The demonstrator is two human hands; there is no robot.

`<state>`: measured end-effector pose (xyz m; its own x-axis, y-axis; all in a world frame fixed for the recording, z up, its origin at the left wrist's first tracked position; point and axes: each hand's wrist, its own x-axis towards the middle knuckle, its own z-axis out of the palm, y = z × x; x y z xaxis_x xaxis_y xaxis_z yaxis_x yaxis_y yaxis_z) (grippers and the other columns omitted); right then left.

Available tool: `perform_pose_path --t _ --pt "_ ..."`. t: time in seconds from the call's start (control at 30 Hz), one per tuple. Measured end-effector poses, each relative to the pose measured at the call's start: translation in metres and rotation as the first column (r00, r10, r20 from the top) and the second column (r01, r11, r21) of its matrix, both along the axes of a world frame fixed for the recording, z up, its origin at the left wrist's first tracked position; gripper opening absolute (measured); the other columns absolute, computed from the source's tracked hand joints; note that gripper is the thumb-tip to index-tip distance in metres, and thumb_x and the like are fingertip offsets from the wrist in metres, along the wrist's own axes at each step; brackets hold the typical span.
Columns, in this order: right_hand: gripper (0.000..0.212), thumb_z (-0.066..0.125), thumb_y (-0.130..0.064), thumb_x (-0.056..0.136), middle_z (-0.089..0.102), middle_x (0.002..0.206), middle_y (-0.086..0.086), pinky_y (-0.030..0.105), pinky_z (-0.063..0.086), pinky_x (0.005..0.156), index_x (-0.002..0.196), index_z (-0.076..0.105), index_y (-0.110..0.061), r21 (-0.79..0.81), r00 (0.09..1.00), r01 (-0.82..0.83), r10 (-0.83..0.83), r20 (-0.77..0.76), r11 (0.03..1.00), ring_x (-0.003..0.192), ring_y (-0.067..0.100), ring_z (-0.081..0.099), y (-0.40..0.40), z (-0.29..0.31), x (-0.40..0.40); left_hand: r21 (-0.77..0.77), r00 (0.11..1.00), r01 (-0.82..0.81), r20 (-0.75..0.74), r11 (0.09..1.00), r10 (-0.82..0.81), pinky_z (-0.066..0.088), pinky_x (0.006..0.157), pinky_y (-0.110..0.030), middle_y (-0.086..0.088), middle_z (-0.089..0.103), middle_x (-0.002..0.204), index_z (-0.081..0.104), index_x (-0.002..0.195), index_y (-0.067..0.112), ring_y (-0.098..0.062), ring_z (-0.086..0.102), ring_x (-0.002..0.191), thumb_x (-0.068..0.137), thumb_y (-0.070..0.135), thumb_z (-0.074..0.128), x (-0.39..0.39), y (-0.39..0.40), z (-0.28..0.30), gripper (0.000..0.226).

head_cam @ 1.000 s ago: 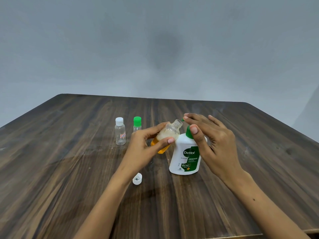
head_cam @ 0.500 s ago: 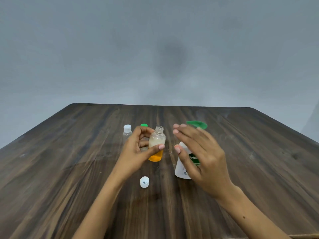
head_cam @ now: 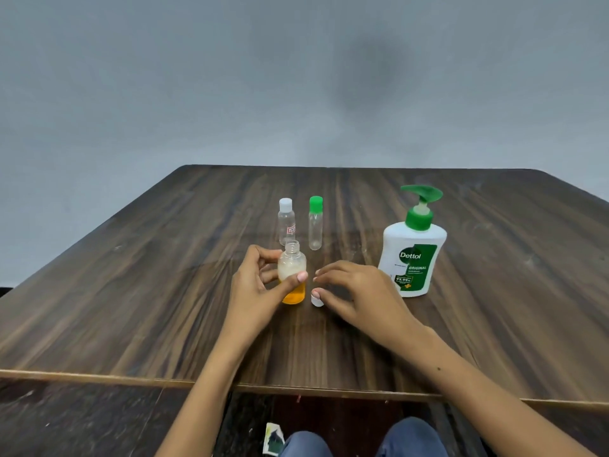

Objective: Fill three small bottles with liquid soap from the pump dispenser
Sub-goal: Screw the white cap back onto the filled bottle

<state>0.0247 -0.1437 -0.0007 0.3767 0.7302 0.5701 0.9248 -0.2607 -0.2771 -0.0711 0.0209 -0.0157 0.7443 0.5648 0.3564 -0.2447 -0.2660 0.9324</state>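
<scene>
Soap, amber at the bottom and foamy above, is filling much of one open bottle [head_cam: 292,275], which is standing uncapped at the table's [head_cam: 131,291] centre. By the look of things, one of three fills is done and only its capping is pending. At 12 o'clock from it, the white-capped bottle [head_cam: 286,225] and the green-capped bottle [head_cam: 315,222] are standing closed and looking empty, so two fills are remaining. The pump dispenser [head_cam: 413,249] is standing upright at 3 o'clock, well apart from both hands.

The left hand [head_cam: 260,288] is gripping the open bottle, thumb across its front and fingers curling behind. The right hand [head_cam: 359,295] is hovering at 4 o'clock from that bottle, fingers loosely arched; its thumb is touching the small white cap [head_cam: 317,301] lying on the table, though I cannot tell whether it is pinching it.
</scene>
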Motion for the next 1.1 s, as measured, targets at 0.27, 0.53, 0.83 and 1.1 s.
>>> perform_pose_path --t 0.27,0.53,0.83,1.1 --pt "0.016 0.068 -0.034 0.085 0.07 0.104 -0.011 0.034 0.053 0.065 0.095 0.074 -0.022 -0.099 1.0 -0.006 0.006 -0.001 0.995 0.089 0.015 0.067 0.006 -0.008 0.002 -0.026 1.0 0.001 -0.029 1.0 -0.002 0.056 0.087 -0.036 0.002 0.071 0.108 0.054 0.097 0.018 -0.012 0.071 0.1 0.059 0.04 0.088 -0.003 -0.002 -0.01 0.056" --pt "0.018 0.069 -0.026 0.082 0.069 0.095 -0.006 0.041 0.054 0.071 0.099 0.071 -0.02 0.034 0.996 0.021 -0.018 -0.089 0.999 0.085 0.014 0.066 -0.006 -0.003 0.009 0.011 0.998 0.024 -0.058 1.0 -0.023 0.056 0.086 -0.03 0.002 0.072 0.107 0.054 0.098 0.012 -0.006 0.07 0.099 0.062 0.023 0.088 -0.004 -0.008 -0.011 0.05" --pt "0.02 0.07 -0.015 0.087 0.064 0.101 -0.002 0.024 0.054 0.082 0.107 0.073 -0.018 0.423 0.903 0.001 0.181 -0.389 0.906 0.096 0.013 0.065 0.001 0.035 -0.006 0.145 0.999 -0.007 -0.033 0.989 0.012 0.051 0.087 -0.017 0.007 0.074 0.101 0.061 0.093 0.016 -0.003 0.068 0.099 0.057 0.047 0.086 -0.001 -0.017 -0.018 0.054" --pt "0.025 0.073 0.002 0.079 0.072 0.101 0.007 0.023 0.054 0.081 0.102 0.064 -0.002 0.609 0.567 0.06 0.475 -0.673 0.791 0.097 0.021 0.07 0.011 0.035 -0.01 0.251 0.995 -0.057 -0.068 0.966 0.077 0.047 0.08 -0.015 0.014 0.073 0.095 0.065 0.091 0.023 0.003 0.065 0.095 0.062 0.051 0.085 -0.005 -0.019 -0.015 0.046"
